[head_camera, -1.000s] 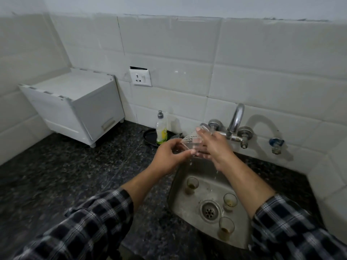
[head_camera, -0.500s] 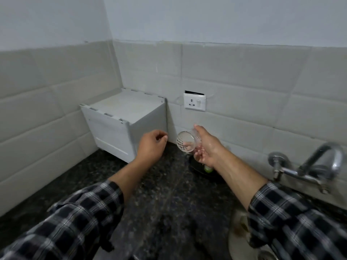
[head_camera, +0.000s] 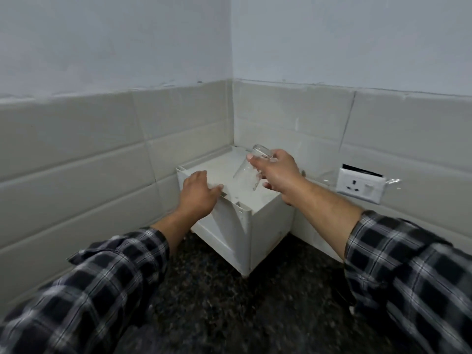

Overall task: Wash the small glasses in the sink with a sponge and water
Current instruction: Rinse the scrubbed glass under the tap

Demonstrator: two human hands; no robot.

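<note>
My right hand point(head_camera: 277, 172) grips a small clear glass point(head_camera: 249, 172) and holds it tilted, mouth down and to the left, just above the flat top of a white box point(head_camera: 245, 223) in the corner of the counter. My left hand point(head_camera: 198, 191) rests on the box's front left top edge, its fingers over the rim. Neither the sink, the tap, the sponge nor the other glasses are in view.
The white box stands on a dark speckled stone counter point(head_camera: 217, 302) against two tiled walls. A white wall socket point(head_camera: 360, 185) is on the right wall beside the box.
The view has swung left, away from the sink. My right hand carried the glass from the tap over to the box top and turned it mouth down. My left hand let go of the glass and reached the box's edge.
</note>
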